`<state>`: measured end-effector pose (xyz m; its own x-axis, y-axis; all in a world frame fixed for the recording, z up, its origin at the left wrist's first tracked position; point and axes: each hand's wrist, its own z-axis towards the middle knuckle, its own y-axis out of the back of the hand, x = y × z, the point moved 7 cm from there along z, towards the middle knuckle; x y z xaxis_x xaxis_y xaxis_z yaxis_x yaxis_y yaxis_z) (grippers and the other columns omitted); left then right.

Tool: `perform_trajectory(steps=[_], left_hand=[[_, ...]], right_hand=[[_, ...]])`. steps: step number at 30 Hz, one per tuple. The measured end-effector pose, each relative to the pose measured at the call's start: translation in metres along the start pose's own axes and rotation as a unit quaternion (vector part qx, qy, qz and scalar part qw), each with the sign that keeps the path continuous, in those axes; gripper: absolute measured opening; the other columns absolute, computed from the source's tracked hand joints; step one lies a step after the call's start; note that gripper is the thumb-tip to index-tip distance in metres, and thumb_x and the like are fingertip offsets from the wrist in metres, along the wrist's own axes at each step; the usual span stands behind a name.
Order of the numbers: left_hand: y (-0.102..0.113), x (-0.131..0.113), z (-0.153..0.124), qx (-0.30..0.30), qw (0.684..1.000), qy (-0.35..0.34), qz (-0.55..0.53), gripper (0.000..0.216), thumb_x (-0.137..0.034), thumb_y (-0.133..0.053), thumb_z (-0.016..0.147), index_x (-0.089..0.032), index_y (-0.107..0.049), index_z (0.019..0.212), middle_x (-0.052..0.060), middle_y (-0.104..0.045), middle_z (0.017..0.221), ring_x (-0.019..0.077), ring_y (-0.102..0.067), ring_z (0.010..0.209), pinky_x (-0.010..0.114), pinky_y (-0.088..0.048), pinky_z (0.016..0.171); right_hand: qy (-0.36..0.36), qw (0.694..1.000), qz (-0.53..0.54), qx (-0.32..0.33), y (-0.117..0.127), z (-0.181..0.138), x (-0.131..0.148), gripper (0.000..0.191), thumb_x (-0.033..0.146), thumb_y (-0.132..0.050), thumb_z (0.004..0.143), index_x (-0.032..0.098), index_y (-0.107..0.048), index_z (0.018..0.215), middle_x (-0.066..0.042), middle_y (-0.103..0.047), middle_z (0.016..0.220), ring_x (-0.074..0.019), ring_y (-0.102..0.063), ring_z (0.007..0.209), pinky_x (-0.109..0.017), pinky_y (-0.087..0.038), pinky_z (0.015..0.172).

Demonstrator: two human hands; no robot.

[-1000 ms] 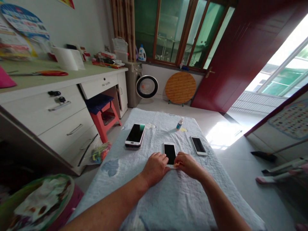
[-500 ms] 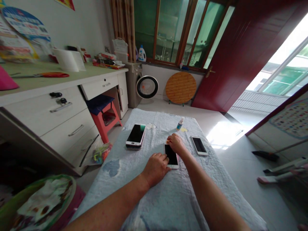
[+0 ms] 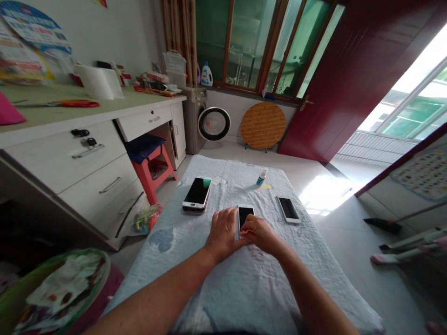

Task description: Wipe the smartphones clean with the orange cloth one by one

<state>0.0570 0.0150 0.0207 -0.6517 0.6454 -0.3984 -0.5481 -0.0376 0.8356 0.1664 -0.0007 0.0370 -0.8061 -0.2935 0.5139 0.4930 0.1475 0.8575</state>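
A white smartphone (image 3: 246,211) with a black screen lies face up on the cloth-covered table. My left hand (image 3: 223,230) braces it, fingers along its left edge and thumb at the bottom. Over the lower screen, my right hand (image 3: 260,232) is closed, its fingertips pressing a small pale orange piece (image 3: 246,231) that I cannot identify. The hand hides much of the lower screen. To the right lies another white smartphone (image 3: 289,209). A larger white smartphone (image 3: 197,191) rests on top of another device at the left. Behind stands a small spray bottle (image 3: 261,178) with a blue label.
A light blue quilted cloth (image 3: 216,298) covers the table. On the left are a white desk (image 3: 94,172), a red stool (image 3: 153,172) and a waste bin (image 3: 108,274). A washing machine (image 3: 192,121) with its door open and a round wooden tabletop (image 3: 263,124) stand behind.
My right hand has moved from the phone's top edge down to its lower part, with the orange piece. My left hand's fingers have shifted off the screen to the left edge.
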Motion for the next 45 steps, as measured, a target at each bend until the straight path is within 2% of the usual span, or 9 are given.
perform_trajectory(steps=[6, 14, 18, 21, 25, 30, 34, 41, 45], left_hand=[[-0.011, -0.002, 0.001, 0.075, 0.996, -0.039, -0.020, 0.061, -0.057, -0.062, 0.081, -0.019, -0.053, 0.128, 0.012, -0.055, 0.136, 0.0317, -0.044, 0.128, 0.054, -0.025, 0.110], [-0.007, -0.006, 0.001, 0.099, 0.994, -0.046, -0.025, 0.061, -0.051, -0.068, 0.079, -0.020, -0.052, 0.129, 0.012, -0.055, 0.137, 0.0317, -0.045, 0.128, 0.052, -0.027, 0.109], [-0.004, -0.006, 0.002, 0.089, 0.994, -0.051, -0.028, 0.059, -0.050, -0.070, 0.077, -0.017, -0.056, 0.124, 0.012, -0.057, 0.133, 0.0308, -0.049, 0.123, 0.049, -0.030, 0.108], [-0.002, -0.006, 0.002, 0.073, 0.995, -0.054, -0.044, 0.059, -0.052, -0.069, 0.077, -0.018, -0.055, 0.123, 0.012, -0.060, 0.127, 0.0298, -0.052, 0.118, 0.048, -0.034, 0.105], [-0.003, -0.002, 0.002, 0.056, 0.996, -0.039, -0.051, 0.067, -0.054, -0.069, 0.076, -0.019, -0.048, 0.130, 0.012, -0.062, 0.123, 0.0302, -0.056, 0.114, 0.048, -0.036, 0.103], [-0.006, -0.003, 0.001, 0.075, 0.995, -0.051, -0.034, 0.056, -0.053, -0.067, 0.079, -0.020, -0.057, 0.123, 0.013, -0.059, 0.132, 0.0297, -0.052, 0.123, 0.047, -0.034, 0.106], [-0.006, -0.003, 0.002, 0.084, 0.995, -0.048, -0.026, 0.053, -0.051, -0.067, 0.080, -0.019, -0.059, 0.121, 0.013, -0.058, 0.133, 0.0289, -0.052, 0.123, 0.047, -0.034, 0.106], [-0.008, -0.001, 0.003, 0.099, 0.993, -0.056, -0.026, 0.062, -0.059, -0.069, 0.076, -0.020, -0.059, 0.123, 0.012, -0.057, 0.135, 0.0284, -0.050, 0.125, 0.047, -0.033, 0.107], [-0.008, -0.001, 0.004, 0.105, 0.993, -0.048, -0.019, 0.058, -0.051, -0.073, 0.075, -0.018, -0.059, 0.122, 0.011, -0.058, 0.134, 0.0275, -0.051, 0.124, 0.046, -0.034, 0.106]], right_hand=[[-0.013, 0.999, 0.013, 0.035, 0.003, -0.008, -0.006, 0.017, 0.010, -0.060, 0.080, 0.019, -0.074, 0.081, -0.002, -0.060, 0.085, -0.0111, -0.056, 0.074, -0.021, -0.040, 0.069], [-0.106, 0.990, -0.058, -0.076, 0.023, 0.045, -0.048, 0.012, 0.016, -0.062, 0.081, 0.017, -0.074, 0.082, -0.003, -0.062, 0.082, -0.0122, -0.056, 0.075, -0.022, -0.039, 0.071], [-0.135, 0.980, -0.078, -0.122, 0.025, 0.057, -0.057, 0.015, 0.018, -0.059, 0.084, 0.016, -0.073, 0.085, -0.005, -0.062, 0.086, -0.0132, -0.056, 0.080, -0.022, -0.039, 0.073], [-0.129, 0.981, -0.066, -0.125, 0.021, 0.050, -0.051, 0.015, 0.018, -0.058, 0.086, 0.015, -0.073, 0.085, -0.005, -0.061, 0.086, -0.0135, -0.056, 0.081, -0.023, -0.038, 0.074], [-0.092, 0.991, -0.039, -0.089, 0.010, 0.024, -0.031, 0.015, 0.015, -0.058, 0.085, 0.017, -0.072, 0.084, -0.003, -0.059, 0.084, -0.0131, -0.055, 0.079, -0.023, -0.038, 0.073], [-0.043, 0.998, 0.005, -0.055, 0.003, -0.017, -0.011, 0.015, 0.014, -0.057, 0.084, 0.019, -0.071, 0.079, -0.002, -0.057, 0.082, -0.0128, -0.053, 0.077, -0.023, -0.038, 0.072], [-0.066, 0.997, 0.006, -0.046, 0.010, -0.037, -0.016, 0.019, 0.007, -0.055, 0.081, 0.018, -0.071, 0.078, -0.003, -0.058, 0.083, -0.0131, -0.054, 0.078, -0.023, -0.037, 0.072], [-0.060, 0.997, -0.014, -0.038, 0.004, -0.025, -0.006, 0.017, 0.008, -0.057, 0.081, 0.018, -0.069, 0.075, -0.003, -0.058, 0.082, -0.0132, -0.053, 0.078, -0.024, -0.036, 0.072], [-0.024, 0.999, -0.007, -0.045, -0.009, -0.009, 0.010, 0.017, 0.008, -0.058, 0.081, 0.017, -0.068, 0.071, -0.002, -0.057, 0.081, -0.0127, -0.051, 0.078, -0.022, -0.036, 0.070]])
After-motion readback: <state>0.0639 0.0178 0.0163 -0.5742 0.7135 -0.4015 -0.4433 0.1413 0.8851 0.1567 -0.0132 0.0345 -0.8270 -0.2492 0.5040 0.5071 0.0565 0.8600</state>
